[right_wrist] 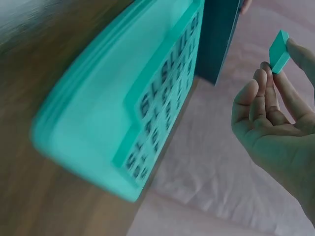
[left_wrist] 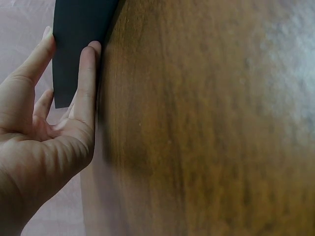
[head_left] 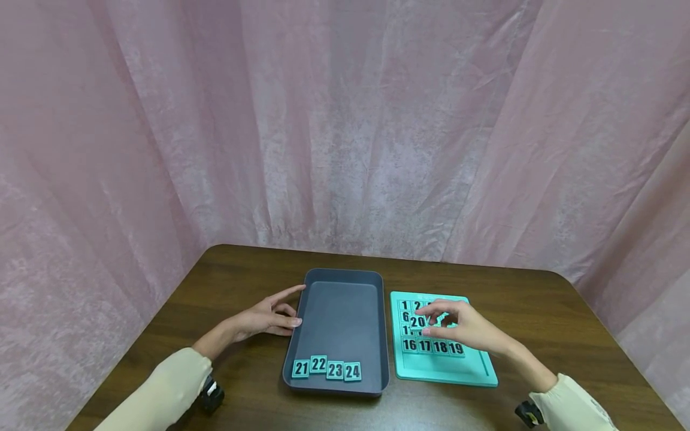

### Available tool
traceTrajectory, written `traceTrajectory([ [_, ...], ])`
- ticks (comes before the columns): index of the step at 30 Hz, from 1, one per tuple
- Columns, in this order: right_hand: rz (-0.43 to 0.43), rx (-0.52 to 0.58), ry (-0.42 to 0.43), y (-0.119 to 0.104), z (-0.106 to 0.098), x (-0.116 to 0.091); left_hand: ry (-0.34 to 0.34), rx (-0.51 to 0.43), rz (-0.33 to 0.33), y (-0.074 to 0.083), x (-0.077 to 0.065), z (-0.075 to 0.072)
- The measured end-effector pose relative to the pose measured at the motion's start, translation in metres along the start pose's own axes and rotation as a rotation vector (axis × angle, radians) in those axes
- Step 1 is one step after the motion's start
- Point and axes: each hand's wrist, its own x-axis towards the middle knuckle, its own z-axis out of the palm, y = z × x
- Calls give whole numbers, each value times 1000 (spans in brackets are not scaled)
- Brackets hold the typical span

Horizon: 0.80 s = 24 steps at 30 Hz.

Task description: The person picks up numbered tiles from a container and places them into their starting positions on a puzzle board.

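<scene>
My right hand (head_left: 468,326) pinches a turquoise number tile (head_left: 417,322) marked 20 between thumb and fingers. It holds the tile above the turquoise puzzle board (head_left: 431,370), partly covering the upper rows. In the right wrist view the tile (right_wrist: 279,51) is tilted and apart from the board. Number tiles sit in rows on the board, with 16 to 19 in the lowest filled row. My left hand (head_left: 269,316) touches the left side of a dark grey tray (head_left: 342,317) with loosely extended fingers. Several tiles (head_left: 326,367) marked 21 to 24 lie along the tray's near end.
Tray and board stand side by side on a brown wooden table (head_left: 242,389), a narrow gap between them. A pink curtain (head_left: 345,131) hangs behind the table's far edge and around its sides. Black wrist cameras (head_left: 211,394) are strapped at both sleeves.
</scene>
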Motion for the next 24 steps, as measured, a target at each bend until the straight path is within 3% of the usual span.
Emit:
traceTrajectory([
  [5,13,-16,30,9,-8,-18,-6,4,3,0,0,0],
  [19,-39,-98,13,43,-34,-66,-20,-5,8,1,0,0],
  [24,-19,-118,5,57,-43,-77,-22,-7,0,2,2,-2],
])
